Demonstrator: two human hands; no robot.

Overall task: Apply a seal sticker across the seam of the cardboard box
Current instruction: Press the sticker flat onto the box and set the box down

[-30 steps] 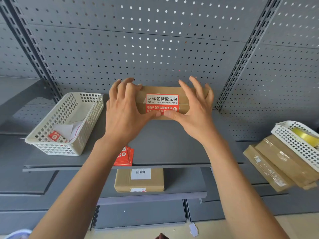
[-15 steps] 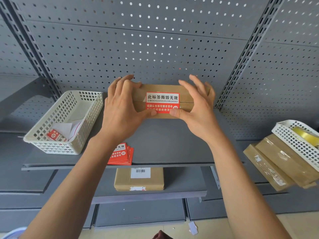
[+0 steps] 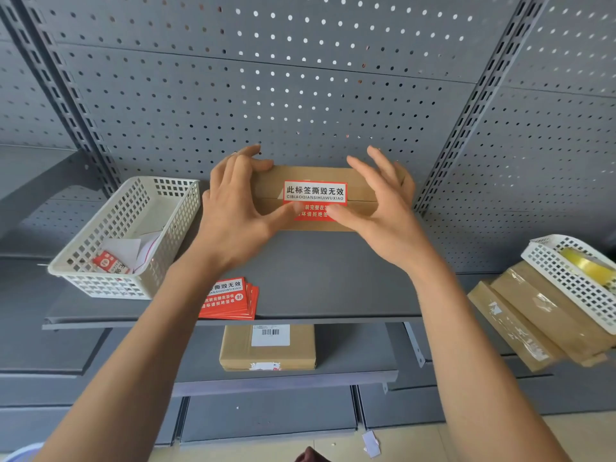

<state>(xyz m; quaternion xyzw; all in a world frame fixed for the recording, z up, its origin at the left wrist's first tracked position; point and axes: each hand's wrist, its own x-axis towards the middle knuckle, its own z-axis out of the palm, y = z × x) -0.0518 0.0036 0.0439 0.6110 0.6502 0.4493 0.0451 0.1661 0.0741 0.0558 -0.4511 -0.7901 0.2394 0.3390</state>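
Observation:
A flat brown cardboard box (image 3: 361,181) lies at the back of the grey shelf, against the pegboard. A red and white seal sticker (image 3: 315,193) sits across its horizontal seam. My left hand (image 3: 238,208) wraps the box's left end, fingers over the top, thumb pressing the sticker's lower left part. My right hand (image 3: 383,211) is at the box's right end, fingers spread above it, thumb pressing the sticker's lower right part. Both thumbs hide part of the red half.
A stack of spare red seal stickers (image 3: 230,300) lies near the grey shelf's front edge (image 3: 333,320). A white basket (image 3: 133,228) with papers stands left. Another box (image 3: 266,348) rests on the lower shelf. Taped parcels (image 3: 533,315) and a second white basket (image 3: 573,278) sit right.
Both thumbs have slid inward along the lower half of the sticker, closer together and covering more of the red part. The box stays in place.

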